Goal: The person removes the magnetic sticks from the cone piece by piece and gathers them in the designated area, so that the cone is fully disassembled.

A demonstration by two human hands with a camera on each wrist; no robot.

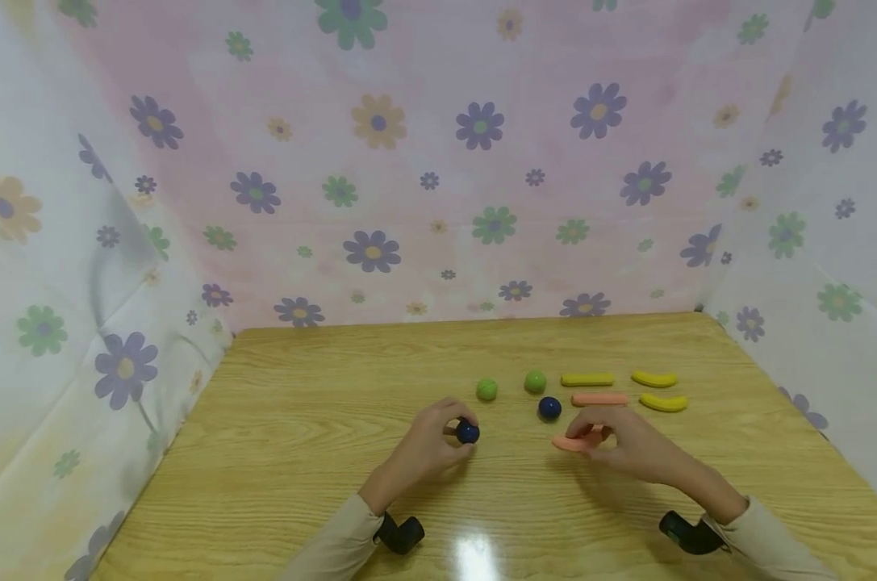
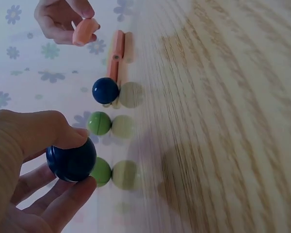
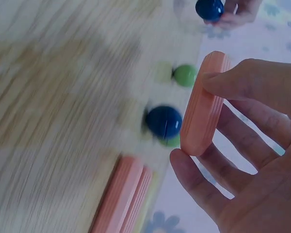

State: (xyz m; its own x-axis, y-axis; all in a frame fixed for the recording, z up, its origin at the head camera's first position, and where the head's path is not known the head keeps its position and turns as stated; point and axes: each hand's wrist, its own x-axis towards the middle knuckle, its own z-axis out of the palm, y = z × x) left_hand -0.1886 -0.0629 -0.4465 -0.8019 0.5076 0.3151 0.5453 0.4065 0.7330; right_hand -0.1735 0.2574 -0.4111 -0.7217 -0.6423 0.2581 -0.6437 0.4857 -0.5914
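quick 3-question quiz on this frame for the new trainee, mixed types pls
1. True or false: the left hand holds a green ball.
2. Multiple choice: what does the right hand pinch? A) a yellow stick B) a pink stick C) a blue ball
3. Fill in: apart from what the hands hold, ___ green balls lie on the wooden table.

Key:
1. False. Its grip is on a dark blue ball.
2. B. The pink stick sits between thumb and fingers; a second pink stick lies on the table.
3. Two: green balls and, beside a second blue ball.
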